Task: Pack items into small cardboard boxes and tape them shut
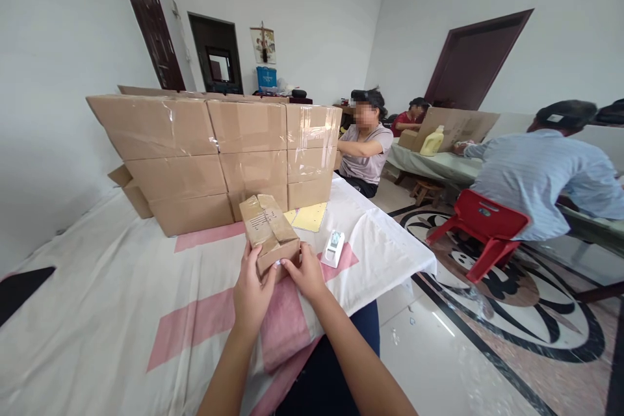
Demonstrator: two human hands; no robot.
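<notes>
A small brown cardboard box [270, 231] with tape across its top lies on the cloth-covered table [107, 299] in front of me. My left hand [251, 292] grips its near left end, fingers curled against the side. My right hand [305, 273] presses on its near right end, with thumb and fingers pinched at the lower edge. A white tape dispenser [334, 248] stands just right of the box. Yellow paper sheets [308, 216] lie behind it.
A wall of stacked, taped cardboard boxes [214, 156] stands at the back of the table. A person [365, 143] sits at the table's far right corner. Other people [541, 172] work at another table [439, 166] on the right, near a red plastic chair [480, 224].
</notes>
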